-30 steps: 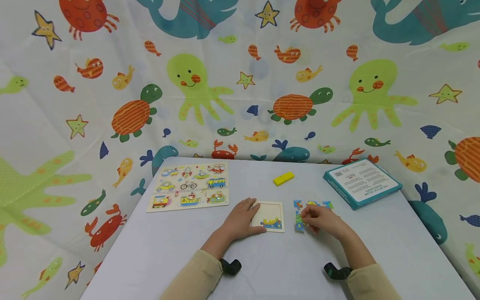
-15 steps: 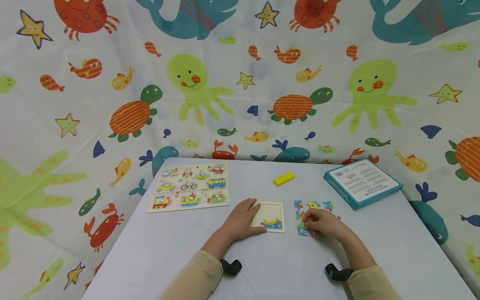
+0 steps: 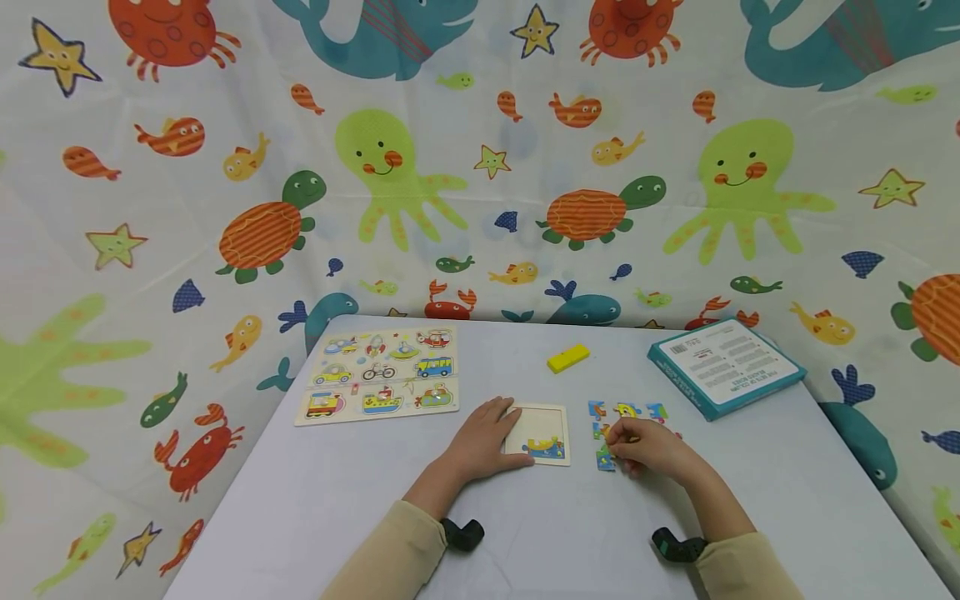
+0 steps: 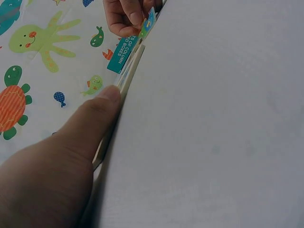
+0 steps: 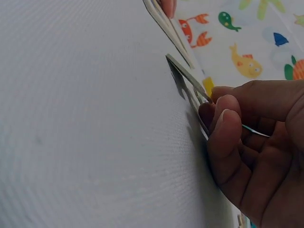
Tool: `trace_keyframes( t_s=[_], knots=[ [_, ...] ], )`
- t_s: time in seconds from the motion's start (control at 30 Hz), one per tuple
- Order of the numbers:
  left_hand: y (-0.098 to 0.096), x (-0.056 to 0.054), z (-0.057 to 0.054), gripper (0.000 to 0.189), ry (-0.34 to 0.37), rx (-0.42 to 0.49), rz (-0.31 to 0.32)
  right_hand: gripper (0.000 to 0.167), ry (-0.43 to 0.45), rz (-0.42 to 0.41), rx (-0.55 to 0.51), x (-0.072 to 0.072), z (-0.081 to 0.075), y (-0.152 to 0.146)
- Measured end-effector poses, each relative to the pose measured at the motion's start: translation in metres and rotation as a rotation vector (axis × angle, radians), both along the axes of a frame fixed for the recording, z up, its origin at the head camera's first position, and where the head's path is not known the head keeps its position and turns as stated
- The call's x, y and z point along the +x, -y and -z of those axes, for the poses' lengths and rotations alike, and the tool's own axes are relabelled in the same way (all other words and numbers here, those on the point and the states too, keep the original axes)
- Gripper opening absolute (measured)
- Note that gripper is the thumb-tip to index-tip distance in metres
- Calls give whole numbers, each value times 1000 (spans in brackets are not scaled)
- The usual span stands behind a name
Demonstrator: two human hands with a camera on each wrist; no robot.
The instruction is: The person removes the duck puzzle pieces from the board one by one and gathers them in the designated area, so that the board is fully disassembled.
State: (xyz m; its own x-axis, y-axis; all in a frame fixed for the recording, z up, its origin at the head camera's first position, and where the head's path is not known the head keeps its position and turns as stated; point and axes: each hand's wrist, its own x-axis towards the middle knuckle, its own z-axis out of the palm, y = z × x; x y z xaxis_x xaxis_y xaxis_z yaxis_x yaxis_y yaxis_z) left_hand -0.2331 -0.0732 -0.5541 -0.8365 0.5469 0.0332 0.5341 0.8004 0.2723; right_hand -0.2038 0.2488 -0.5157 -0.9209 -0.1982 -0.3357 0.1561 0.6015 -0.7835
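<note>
My left hand [image 3: 480, 442] rests at the left side of a small square wooden puzzle tray [image 3: 534, 421], its thumb along the near edge. In the tray, a few joined yellow and blue jigsaw pieces [image 3: 546, 448] fill the lower right part. To the right, my right hand [image 3: 651, 447] pinches a blue and green jigsaw piece [image 3: 605, 460] between thumb and fingertips. The right wrist view shows this held piece [image 5: 187, 73] tilted, one edge raised off the table. Several loose jigsaw pieces [image 3: 657, 411] lie around that hand, some partly hidden under it.
A wooden vehicle puzzle board [image 3: 378, 375] lies at the back left. A yellow block [image 3: 567, 358] sits behind the tray, and a teal box [image 3: 723, 367] at the back right. A sea-animal cloth [image 3: 480, 208] hangs behind the white table [image 3: 525, 533].
The held jigsaw piece has shifted slightly towards me and to the right, away from the piece above it. My right hand moved a little with it; my left hand stays still.
</note>
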Motion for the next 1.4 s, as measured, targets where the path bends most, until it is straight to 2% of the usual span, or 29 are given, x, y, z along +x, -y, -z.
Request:
trace_keyframes(
  t_s=[0.33,0.67,0.9,1.07,1.4],
  knots=[
    [0,0,2,94,-2,-3,0,12,9,23,32,-2,-1,1],
    [-1,-1,0,94,13,2,-2,14,-41,-27,80,-9,-8,9],
    [-1,-1,2,94,10,-5,-9,14,-44,-96,44,-17,-14,28],
    [-1,-1,1,95,14,-3,-12,14,-50,-108,12,-21,-17,47],
    [-1,-2,1,95,11,-5,-5,13,-77,-179,-13,-33,-12,80]
  ],
)
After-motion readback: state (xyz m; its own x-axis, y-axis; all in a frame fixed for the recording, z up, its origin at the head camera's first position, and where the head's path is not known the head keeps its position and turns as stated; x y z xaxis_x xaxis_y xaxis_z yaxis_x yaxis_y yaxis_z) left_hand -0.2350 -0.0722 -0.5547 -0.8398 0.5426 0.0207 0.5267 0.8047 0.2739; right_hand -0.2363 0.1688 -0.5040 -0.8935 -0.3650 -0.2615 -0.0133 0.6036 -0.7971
